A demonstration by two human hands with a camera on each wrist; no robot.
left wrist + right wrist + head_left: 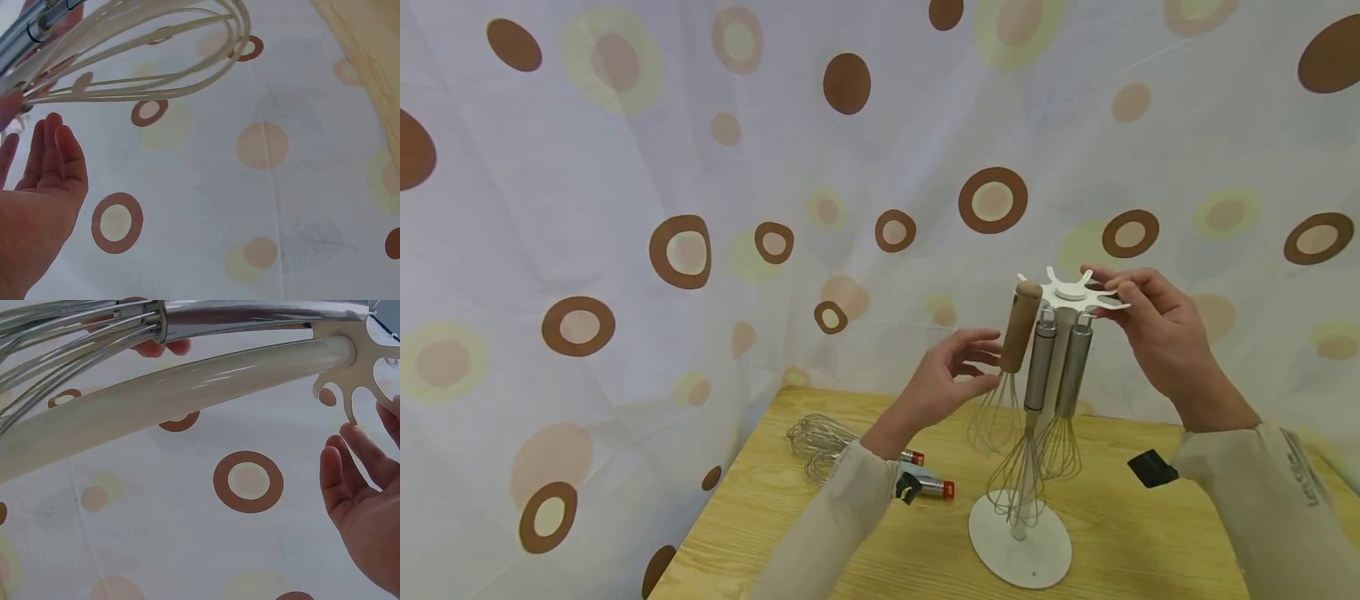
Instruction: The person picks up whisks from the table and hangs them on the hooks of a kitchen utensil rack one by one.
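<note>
left hand point(951, 379) is held open, fingers relaxed and slightly bent, nothing gripped; fingertips are seen just beside the wooden handle point(1021, 327) of a whisk hung on the rack. right hand point(1153, 321) is raised at the slotted top disc point(1072, 292) of the white rack, fingertips touching its rim; a firm grip is not shown. three whisks are hung there: the wooden-handled one and two steel-handled ones point(1042, 360), wires pointing down over the round base point(1021, 550) on the table point(1150, 550). the whisk is judged light, its handle stiff, its wires springy and easily snagged; it is best taken by the handle. the rack is judged top-heavy. two more whisks point(820, 446) are lying on the table left.
</note>
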